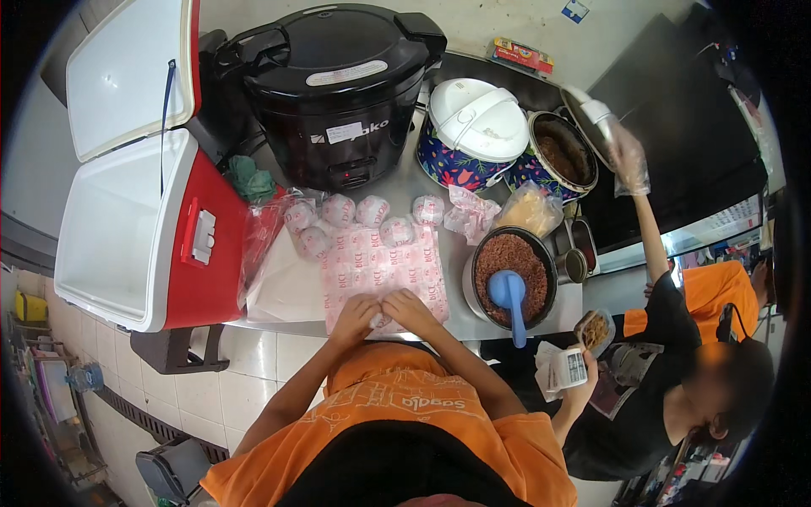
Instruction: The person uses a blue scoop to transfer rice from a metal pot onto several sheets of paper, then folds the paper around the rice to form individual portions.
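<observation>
My left hand and my right hand meet at the near edge of a stack of pink-printed wrapping paper. Between their fingers is a small paper-wrapped bundle, mostly hidden by them. Several round wrapped balls lie beyond the paper, beside a crumpled printed wrapper. To the right stands a pot of reddish-brown rice, with a blue scoop resting in it. A clear bag with yellowish contents touches the pot's far side.
An open red-and-white cooler stands left. A large black rice cooker and a white-lidded floral container stand behind. At right, a co-worker holds a lid over an open food container and carries small plastic tubs.
</observation>
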`<state>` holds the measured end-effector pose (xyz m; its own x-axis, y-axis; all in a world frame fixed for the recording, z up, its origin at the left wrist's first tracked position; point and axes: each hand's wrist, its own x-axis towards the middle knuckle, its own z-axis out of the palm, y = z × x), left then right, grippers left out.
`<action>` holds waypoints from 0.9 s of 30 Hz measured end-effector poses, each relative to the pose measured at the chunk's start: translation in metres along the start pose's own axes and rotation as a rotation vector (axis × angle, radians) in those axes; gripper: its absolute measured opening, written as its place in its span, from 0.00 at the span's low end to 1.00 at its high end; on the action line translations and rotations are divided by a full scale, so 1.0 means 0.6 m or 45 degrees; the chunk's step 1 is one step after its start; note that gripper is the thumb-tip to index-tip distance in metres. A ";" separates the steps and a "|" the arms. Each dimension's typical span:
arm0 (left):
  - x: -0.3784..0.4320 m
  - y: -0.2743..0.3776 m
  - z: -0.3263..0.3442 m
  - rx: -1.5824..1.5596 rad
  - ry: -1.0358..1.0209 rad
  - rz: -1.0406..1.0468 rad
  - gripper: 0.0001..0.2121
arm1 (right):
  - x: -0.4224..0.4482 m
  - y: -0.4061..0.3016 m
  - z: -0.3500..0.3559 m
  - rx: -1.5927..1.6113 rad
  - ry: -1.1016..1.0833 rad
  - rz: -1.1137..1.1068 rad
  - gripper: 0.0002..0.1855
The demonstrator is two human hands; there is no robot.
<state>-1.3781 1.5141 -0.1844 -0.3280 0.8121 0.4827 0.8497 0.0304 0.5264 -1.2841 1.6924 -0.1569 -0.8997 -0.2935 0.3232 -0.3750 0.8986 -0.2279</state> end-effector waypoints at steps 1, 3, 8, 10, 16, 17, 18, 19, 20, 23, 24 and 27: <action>-0.008 -0.001 -0.005 0.067 -0.029 0.057 0.22 | 0.004 -0.002 0.005 -0.042 -0.021 -0.032 0.08; -0.025 -0.002 -0.009 0.123 -0.107 0.147 0.19 | 0.014 -0.004 0.011 -0.099 -0.073 0.005 0.08; -0.011 0.018 0.001 -0.010 -0.287 0.071 0.16 | 0.044 0.015 0.014 -0.142 -0.010 0.371 0.12; 0.021 0.011 0.006 0.002 -0.438 -0.198 0.18 | 0.057 0.027 0.000 0.081 0.146 0.794 0.13; 0.152 -0.043 0.029 -0.126 -0.202 -0.536 0.20 | -0.004 0.032 0.003 0.357 0.395 1.191 0.14; 0.162 -0.044 0.033 0.063 -0.054 -0.366 0.19 | -0.017 0.024 0.008 0.390 0.376 1.219 0.14; 0.171 -0.047 0.039 0.246 0.096 -0.190 0.19 | -0.029 0.020 0.013 0.432 0.382 1.176 0.13; 0.174 -0.052 0.041 0.259 -0.111 -0.304 0.18 | -0.039 0.012 0.018 0.479 0.385 1.130 0.13; 0.176 -0.057 0.042 0.273 -0.317 -0.420 0.17 | -0.048 0.006 0.023 0.528 0.387 1.080 0.13; 0.183 -0.027 0.032 0.147 -0.757 -0.593 0.18 | -0.069 0.010 0.024 0.473 0.483 0.913 0.12; 0.178 -0.008 0.024 0.086 -0.868 -0.626 0.19 | -0.070 0.010 0.026 0.513 0.478 0.944 0.12; 0.121 0.010 0.050 0.267 -0.110 -0.212 0.26 | -0.064 0.005 0.030 0.570 0.466 0.980 0.13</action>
<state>-1.3843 1.5910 -0.1672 -0.4419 0.8320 0.3355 0.8566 0.2803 0.4331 -1.2548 1.7003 -0.1866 -0.8380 0.5124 0.1877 0.1702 0.5723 -0.8022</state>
